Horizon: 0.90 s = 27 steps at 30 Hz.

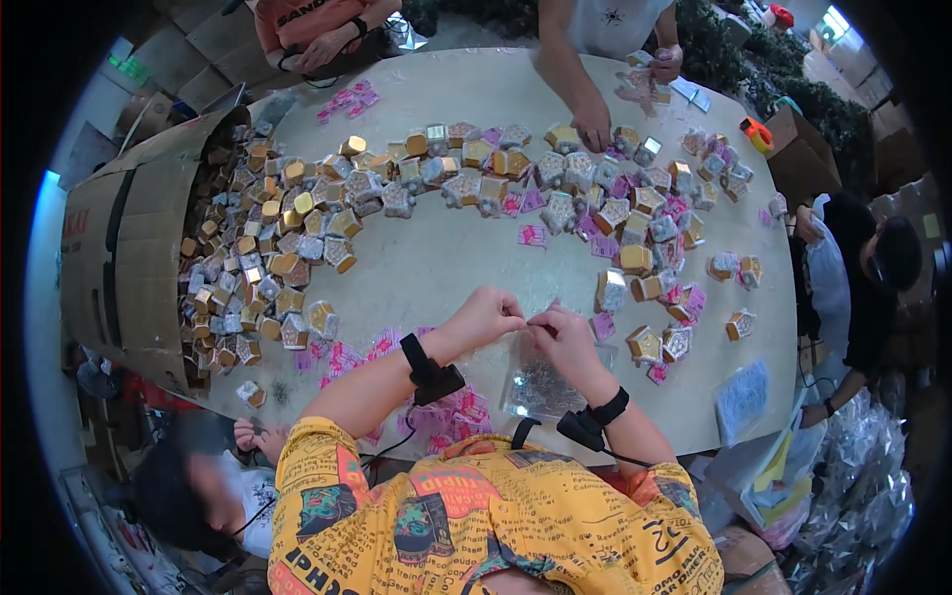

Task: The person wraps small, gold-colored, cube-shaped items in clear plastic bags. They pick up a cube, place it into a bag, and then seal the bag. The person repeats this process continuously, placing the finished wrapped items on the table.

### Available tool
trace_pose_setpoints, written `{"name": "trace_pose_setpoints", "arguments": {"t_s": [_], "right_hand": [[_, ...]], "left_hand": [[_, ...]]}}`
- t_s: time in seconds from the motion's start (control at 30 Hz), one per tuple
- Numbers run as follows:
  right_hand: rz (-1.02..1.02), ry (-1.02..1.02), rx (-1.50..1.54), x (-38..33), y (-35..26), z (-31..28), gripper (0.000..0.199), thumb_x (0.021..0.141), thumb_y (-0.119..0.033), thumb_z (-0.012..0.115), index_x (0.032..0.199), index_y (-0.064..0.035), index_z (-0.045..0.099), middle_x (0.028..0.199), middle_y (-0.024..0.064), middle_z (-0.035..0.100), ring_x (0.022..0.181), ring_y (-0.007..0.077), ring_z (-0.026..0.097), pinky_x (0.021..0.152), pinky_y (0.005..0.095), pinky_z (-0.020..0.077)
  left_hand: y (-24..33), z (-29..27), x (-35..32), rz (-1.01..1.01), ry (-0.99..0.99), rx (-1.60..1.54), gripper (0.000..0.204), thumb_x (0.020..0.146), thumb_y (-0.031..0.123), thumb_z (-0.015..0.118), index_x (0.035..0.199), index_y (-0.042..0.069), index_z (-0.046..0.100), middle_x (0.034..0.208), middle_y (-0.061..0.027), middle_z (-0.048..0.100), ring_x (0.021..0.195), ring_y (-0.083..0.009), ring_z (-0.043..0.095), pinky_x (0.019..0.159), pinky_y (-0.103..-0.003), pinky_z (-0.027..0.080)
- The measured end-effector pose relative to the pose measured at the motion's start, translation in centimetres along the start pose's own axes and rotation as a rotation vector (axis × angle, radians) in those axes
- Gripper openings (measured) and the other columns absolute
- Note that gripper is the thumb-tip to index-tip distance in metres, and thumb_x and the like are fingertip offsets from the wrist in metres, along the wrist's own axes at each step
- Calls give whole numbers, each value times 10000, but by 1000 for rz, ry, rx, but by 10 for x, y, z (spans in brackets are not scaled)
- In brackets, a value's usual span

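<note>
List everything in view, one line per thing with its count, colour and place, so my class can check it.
Table: one, off-white, centre
House-shaped ornaments: too many to count, gold and whitish, spread across the table
Pink cards: many, among ornaments and near the person
Large cardboard box: one, brown, left
Clear packet: one, transparent, beneath the right forearm
Strand-filled packet: one, whitish, table's right
Orange object: one, upper right
Foliage: uncounted, green, top right
Shiny sheeting: heap, silver, lower right
Co-workers: four, varied clothing, around the table
Patterned shirt: one, yellow, bottom
Wristbands: two, black, wrists
Left hand, right hand: two, bare, fingertips together, centre
</note>
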State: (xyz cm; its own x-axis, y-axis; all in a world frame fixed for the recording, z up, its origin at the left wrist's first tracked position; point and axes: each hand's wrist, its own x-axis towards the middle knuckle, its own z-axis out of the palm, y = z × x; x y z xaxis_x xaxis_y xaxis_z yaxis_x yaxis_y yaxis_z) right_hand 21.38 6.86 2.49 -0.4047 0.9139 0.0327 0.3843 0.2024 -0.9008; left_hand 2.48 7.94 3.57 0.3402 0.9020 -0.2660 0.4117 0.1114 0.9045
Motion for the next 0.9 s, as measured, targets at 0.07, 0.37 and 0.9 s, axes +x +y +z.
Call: {"name": "trace_pose_setpoints", "arguments": {"t_s": [0.07, 0.37, 0.9], "right_hand": [[-25, 28, -52, 9, 2, -3, 112, 734, -38, 613, 831, 10, 639, 748, 168, 587, 686, 318, 590, 622, 361, 477], [32, 141, -150, 20, 35, -2, 53, 741, -32, 597, 764, 15, 608, 729, 161, 575, 659, 319, 580, 594, 370, 463], [44, 253, -48, 5, 28, -20, 60, 731, -20, 614, 782, 3, 632, 695, 120, 581, 604, 217, 574, 570, 304, 455]], "left_hand": [[-8, -2, 16, -20, -26, -29, 164, 717, 135, 692, 756, -21, 656, 698, -85, 653, 630, -105, 585, 572, -279, 465], [-40, -44, 136, 153, 487, 729, 509, 712, 238, 693, 1161, 76, 517, 1129, -238, 498, 1026, -373, 511, 819, -441, 455], [-33, -62, 136, 63, 644, 484, 296, 780, 257, 641, 997, 67, 574, 842, -176, 606, 796, -286, 615, 670, -407, 483]]}}
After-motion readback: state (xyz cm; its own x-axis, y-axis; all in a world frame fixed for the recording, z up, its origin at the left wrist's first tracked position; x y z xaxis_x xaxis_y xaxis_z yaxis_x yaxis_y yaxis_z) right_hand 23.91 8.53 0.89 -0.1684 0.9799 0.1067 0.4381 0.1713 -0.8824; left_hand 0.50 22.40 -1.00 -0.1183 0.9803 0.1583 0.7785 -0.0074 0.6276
